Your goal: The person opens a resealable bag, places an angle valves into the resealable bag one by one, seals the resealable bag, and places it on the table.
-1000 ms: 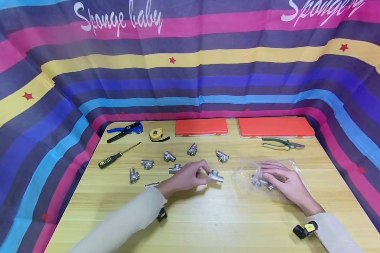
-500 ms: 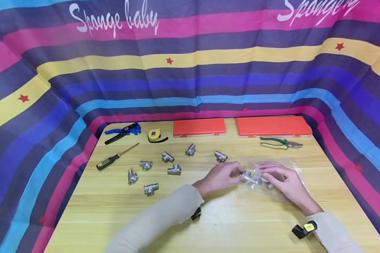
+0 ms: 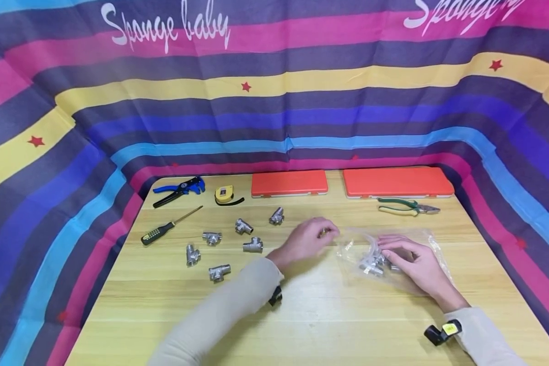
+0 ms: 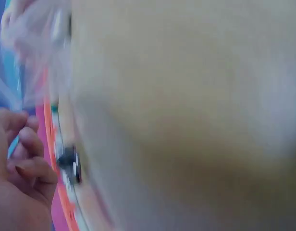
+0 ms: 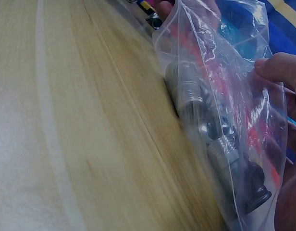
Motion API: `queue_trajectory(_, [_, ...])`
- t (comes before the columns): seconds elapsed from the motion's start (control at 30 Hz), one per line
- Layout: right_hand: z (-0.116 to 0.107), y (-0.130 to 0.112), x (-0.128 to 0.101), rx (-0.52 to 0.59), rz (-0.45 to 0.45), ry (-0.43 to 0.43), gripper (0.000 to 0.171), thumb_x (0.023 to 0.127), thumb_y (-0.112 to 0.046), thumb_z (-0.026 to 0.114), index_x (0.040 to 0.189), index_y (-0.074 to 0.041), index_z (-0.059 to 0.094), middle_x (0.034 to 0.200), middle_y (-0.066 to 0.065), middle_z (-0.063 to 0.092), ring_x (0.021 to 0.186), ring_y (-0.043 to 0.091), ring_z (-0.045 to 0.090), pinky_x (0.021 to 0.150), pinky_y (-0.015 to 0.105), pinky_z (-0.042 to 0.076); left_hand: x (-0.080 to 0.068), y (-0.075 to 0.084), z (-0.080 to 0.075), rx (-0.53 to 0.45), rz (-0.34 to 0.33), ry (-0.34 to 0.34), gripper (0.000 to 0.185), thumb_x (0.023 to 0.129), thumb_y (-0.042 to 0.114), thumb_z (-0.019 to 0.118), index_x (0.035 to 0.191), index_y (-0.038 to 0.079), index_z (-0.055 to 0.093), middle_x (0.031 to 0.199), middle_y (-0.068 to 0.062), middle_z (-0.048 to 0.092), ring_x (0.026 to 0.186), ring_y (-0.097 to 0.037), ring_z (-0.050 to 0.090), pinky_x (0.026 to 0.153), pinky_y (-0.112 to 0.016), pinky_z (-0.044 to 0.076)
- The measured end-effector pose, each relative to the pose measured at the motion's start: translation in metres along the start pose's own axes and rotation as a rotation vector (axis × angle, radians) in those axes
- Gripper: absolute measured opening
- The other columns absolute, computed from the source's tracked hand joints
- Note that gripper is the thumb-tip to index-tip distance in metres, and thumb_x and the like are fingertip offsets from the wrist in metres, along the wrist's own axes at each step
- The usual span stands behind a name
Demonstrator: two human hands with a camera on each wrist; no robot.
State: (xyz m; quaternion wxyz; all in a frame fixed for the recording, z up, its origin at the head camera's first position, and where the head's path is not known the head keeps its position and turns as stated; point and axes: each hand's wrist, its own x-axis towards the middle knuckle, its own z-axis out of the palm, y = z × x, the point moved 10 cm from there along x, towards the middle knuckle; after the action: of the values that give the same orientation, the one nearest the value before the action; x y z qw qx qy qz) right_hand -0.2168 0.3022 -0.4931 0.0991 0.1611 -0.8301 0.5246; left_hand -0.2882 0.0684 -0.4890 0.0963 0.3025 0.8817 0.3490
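My right hand (image 3: 412, 262) grips a clear plastic zip bag (image 5: 251, 103) by its upper side, with the thumb pressed on the film. Inside lie several metal tee pipe fittings (image 5: 189, 91), threaded ends showing through the plastic. Left of the bag's mouth, my left hand (image 3: 304, 241) hovers over the table with loosely bent fingers and nothing between them. Just beyond those fingers is a single tee fitting (image 4: 69, 162), mostly covered by the hand in the head view. More loose tee fittings, such as one nearby (image 3: 253, 245), are scattered to the left.
Along the back are a wire stripper (image 3: 180, 190), a yellow tape measure (image 3: 224, 194) and two red cases (image 3: 289, 184), (image 3: 397, 183). Pliers (image 3: 409, 206) lie behind the bag, and a screwdriver (image 3: 171, 226) is at the left. A striped cloth (image 3: 283, 119) surrounds the wooden table (image 3: 311, 325).
My left hand carried a tee fitting rightward into the bag and let go of it. It has since drawn back left toward the nearest loose fitting. My right hand keeps holding the bag.
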Motion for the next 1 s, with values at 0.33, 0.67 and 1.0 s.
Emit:
queue_trajectory(0.33, [-0.001, -0.005, -0.002, 0.035, 0.007, 0.005, 0.021, 0.097, 0.008, 0.075, 0.112, -0.004, 0.081, 0.128, 0.001, 0.079, 0.128, -0.002, 0.066, 0.112, 0.01, 0.045, 0.01, -0.041, -0.017, 0.304, -0.049, -0.062, 0.035, 0.113, 0.022, 0.062, 0.147, 0.025, 0.067, 0.146, 0.004, 0.065, 0.128, -0.014, 0.066, 0.105, -0.034, 0.058])
queue_trajectory(0.67, [-0.004, -0.001, -0.002, 0.04, 0.022, 0.006, 0.018, 0.098, 0.008, 0.074, 0.112, -0.002, 0.079, 0.128, -0.001, 0.079, 0.129, -0.002, 0.066, 0.115, 0.01, 0.042, -0.002, -0.046, -0.027, 0.366, -0.151, -0.006, 0.024, 0.105, 0.042, 0.074, 0.122, 0.026, 0.074, 0.112, 0.011, 0.069, 0.092, -0.007, 0.062, 0.081, -0.027, 0.054])
queue_trajectory(1.0, [-0.004, 0.0, -0.002, 0.025, 0.055, 0.024, 0.015, 0.099, 0.004, 0.076, 0.111, -0.005, 0.08, 0.13, -0.002, 0.079, 0.126, -0.004, 0.066, 0.113, 0.008, 0.041, -0.021, -0.038, -0.032, 0.21, -0.096, 0.045, 0.026, 0.104, 0.04, 0.075, 0.124, 0.023, 0.078, 0.113, 0.01, 0.076, 0.096, -0.005, 0.067, 0.084, -0.024, 0.056])
